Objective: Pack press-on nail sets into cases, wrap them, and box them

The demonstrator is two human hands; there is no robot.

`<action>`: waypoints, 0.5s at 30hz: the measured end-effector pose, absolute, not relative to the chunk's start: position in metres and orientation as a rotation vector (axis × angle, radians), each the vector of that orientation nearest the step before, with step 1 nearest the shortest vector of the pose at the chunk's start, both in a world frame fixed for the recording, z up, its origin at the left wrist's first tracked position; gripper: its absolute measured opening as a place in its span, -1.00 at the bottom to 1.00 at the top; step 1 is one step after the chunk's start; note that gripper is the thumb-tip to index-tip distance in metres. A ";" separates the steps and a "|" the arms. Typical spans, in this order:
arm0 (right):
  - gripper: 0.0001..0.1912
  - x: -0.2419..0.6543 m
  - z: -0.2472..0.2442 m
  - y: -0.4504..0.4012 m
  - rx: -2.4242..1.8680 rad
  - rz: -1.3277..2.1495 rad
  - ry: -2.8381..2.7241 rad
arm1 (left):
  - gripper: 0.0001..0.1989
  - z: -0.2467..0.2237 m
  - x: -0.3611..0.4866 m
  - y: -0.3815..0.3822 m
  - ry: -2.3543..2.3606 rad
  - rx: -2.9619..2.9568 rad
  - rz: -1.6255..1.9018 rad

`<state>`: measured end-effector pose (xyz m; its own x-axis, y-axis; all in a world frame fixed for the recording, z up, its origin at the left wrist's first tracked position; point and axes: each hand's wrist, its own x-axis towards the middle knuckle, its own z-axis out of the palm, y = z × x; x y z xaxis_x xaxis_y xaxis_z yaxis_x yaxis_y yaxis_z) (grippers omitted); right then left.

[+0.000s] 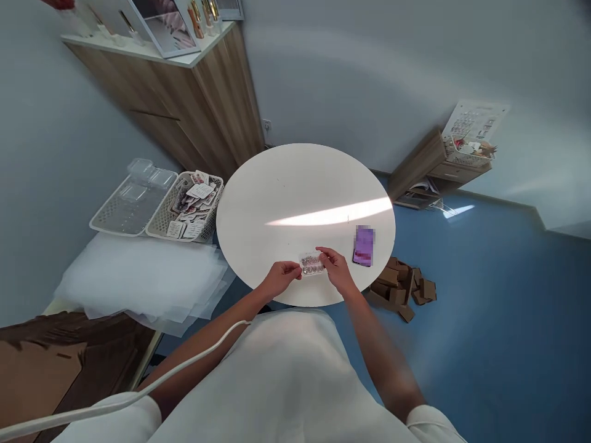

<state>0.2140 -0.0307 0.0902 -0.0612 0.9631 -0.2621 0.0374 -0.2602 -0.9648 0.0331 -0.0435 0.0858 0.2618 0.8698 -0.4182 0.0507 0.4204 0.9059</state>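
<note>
Near the front edge of the round white table (305, 184), a small clear tray of shiny oval pieces (311, 264) is held between both hands. My left hand (282, 275) pinches the tray's left edge with thumb and fingers. On the other side, my right hand (335, 267) grips its right end, the index finger reaching over the top corner. The pieces lie in two rows; their exact design is too small to tell. To the right of my right hand lies a phone with a purple, pixelated screen (364, 245).
At the left stand a white basket of cards (152, 229) and a basket with clear plastic boxes (112, 228), above translucent sheets (143, 271). Brown cardboard boxes (397, 283) lie on the floor at right. A white cable (184, 364) crosses my left arm.
</note>
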 end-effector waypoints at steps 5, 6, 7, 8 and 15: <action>-0.70 0.206 0.081 -0.034 -1.331 1.612 -0.918 | -0.57 0.078 0.028 -0.039 1.279 0.812 0.915; -0.69 0.203 0.079 -0.034 -1.334 1.643 -0.905 | -0.57 0.077 0.025 -0.039 1.294 0.800 0.928; -0.67 0.200 0.077 -0.034 -1.341 1.663 -0.903 | -0.57 0.075 0.022 -0.038 1.308 0.793 0.934; -0.65 0.197 0.076 -0.034 -1.350 1.670 -0.909 | -0.57 0.074 0.018 -0.037 1.320 0.787 0.933; -0.75 0.172 0.070 -0.016 -1.421 1.567 -0.965 | -0.57 0.068 -0.007 -0.024 1.293 0.772 0.906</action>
<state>0.1716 -0.0162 0.0704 -0.0557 0.9186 -0.3912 -0.0636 -0.3943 -0.9168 -0.0074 -0.0245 0.0676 0.0431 0.8898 -0.4543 -0.1234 0.4560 0.8814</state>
